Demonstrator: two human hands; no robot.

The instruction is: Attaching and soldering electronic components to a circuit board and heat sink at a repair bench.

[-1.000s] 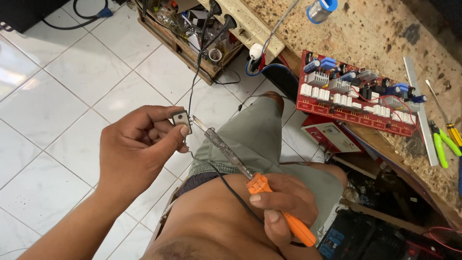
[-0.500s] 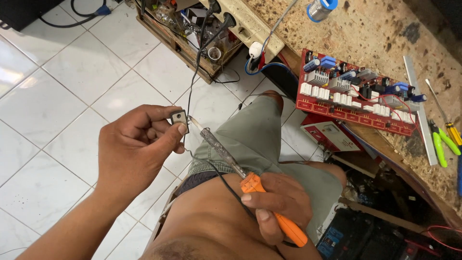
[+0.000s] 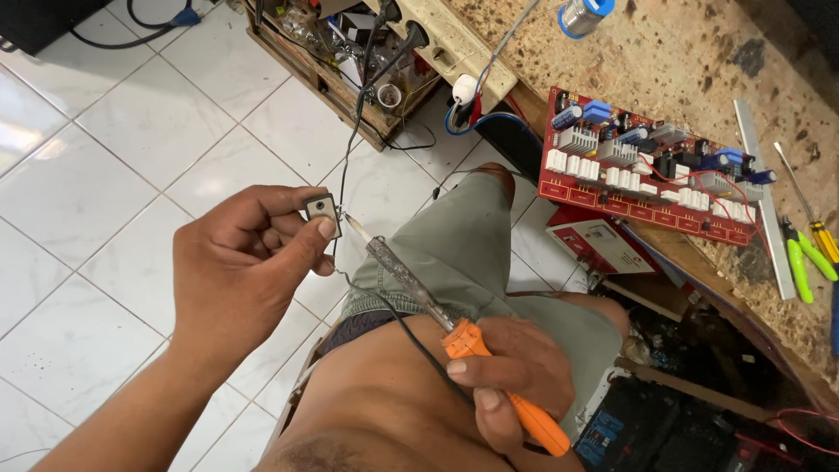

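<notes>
White floor tiles [image 3: 105, 131] lie below; your left hand [image 3: 240, 271] pinches a small part [image 3: 318, 208] steady so the soldering iron [image 3: 411, 288], gripped by your right hand [image 3: 516, 385], touches it.

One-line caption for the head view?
Left hand pinches a small component while right hand touches an orange-handled soldering iron to it.

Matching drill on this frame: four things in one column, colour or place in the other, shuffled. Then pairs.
1. soldering iron
2. circuit board
3. small component
4. pliers

A. red, on the workbench
B. green handles, right edge of the bench
C. orange handle, in the right hand
D. pinched in the left hand's fingers

Pairs: 1-C, 2-A, 3-D, 4-B
</notes>
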